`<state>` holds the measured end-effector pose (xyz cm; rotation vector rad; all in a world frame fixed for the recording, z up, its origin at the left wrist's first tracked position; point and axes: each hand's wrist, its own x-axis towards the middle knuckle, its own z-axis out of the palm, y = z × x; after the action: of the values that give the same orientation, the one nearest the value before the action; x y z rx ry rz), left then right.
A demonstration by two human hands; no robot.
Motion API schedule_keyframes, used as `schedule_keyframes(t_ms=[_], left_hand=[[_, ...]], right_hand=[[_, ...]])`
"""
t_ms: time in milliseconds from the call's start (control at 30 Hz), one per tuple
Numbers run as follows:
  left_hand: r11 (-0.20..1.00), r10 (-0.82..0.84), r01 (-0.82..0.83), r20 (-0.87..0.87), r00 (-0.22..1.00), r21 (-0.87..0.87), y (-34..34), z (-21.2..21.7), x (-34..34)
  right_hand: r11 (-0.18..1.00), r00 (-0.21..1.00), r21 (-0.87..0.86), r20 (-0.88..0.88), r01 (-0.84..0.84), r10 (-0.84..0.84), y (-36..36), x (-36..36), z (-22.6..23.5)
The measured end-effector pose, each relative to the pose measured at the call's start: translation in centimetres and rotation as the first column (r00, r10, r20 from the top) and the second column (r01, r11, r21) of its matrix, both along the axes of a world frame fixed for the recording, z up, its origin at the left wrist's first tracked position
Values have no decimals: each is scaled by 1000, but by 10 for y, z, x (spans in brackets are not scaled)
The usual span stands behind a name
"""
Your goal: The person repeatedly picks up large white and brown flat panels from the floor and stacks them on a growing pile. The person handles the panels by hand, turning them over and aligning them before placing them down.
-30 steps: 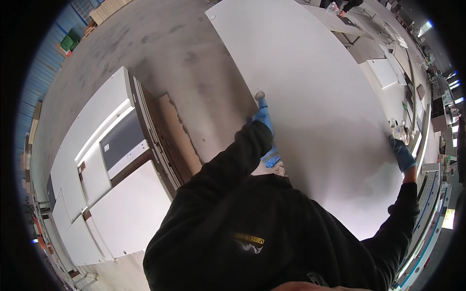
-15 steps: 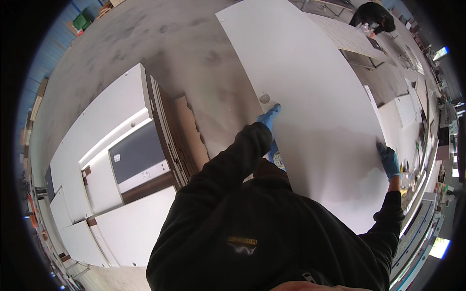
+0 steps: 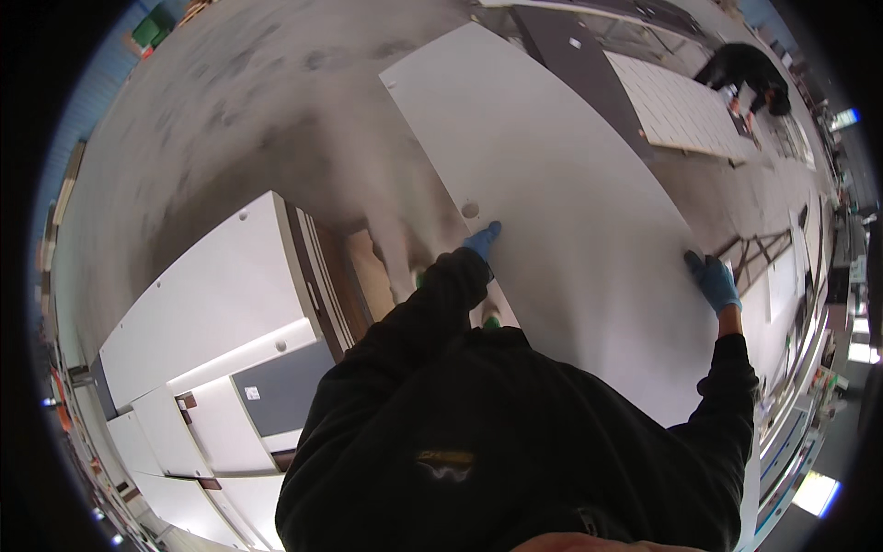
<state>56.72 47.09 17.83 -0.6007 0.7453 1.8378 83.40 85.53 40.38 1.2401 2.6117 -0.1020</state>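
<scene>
1. Lower in our view now sit the far end of the white panel [image 3: 570,212] and the stacked boards [image 3: 202,276]; we seem to be carrying while turning.
2. Our left hand [image 3: 482,241] pinches one long edge, our right hand [image 3: 713,281] clasps the opposite.
3. Between them, the panel stretches ahead.

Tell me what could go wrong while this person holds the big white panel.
The left hand and right hand hold only the long edges of the panel, and its far end reaches well beyond them, so that end might dip or swing. In this view its right edge overlaps the dark board, so a turn could perhaps knock the two. The panel also hides part of the floor, so a trip seems possible.
</scene>
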Motion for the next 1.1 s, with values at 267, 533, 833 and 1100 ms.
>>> schedule_keyframes(t_ms=[267, 533, 833, 1100], left_hand=[[984, 69, -64, 28, 997, -166, -72, 0, -267], [959, 188, -210, -126, 974, -189, -136, 5, -501], [840, 85, -376, -589, 804, -392, -230, -18, -774], [680, 468, -576, -336, 817, -454, -370, 10, -898]], right_hand=[[984, 984, 82, 101, -156, 147, -64, -338, 1], [953, 950, 58, 115, -298, 290, -84, -628, -11], [803, 805, 64, -10, -592, 594, -120, -1029, -65], [611, 625, -138, -122, -780, 771, -272, -1335, -71]])
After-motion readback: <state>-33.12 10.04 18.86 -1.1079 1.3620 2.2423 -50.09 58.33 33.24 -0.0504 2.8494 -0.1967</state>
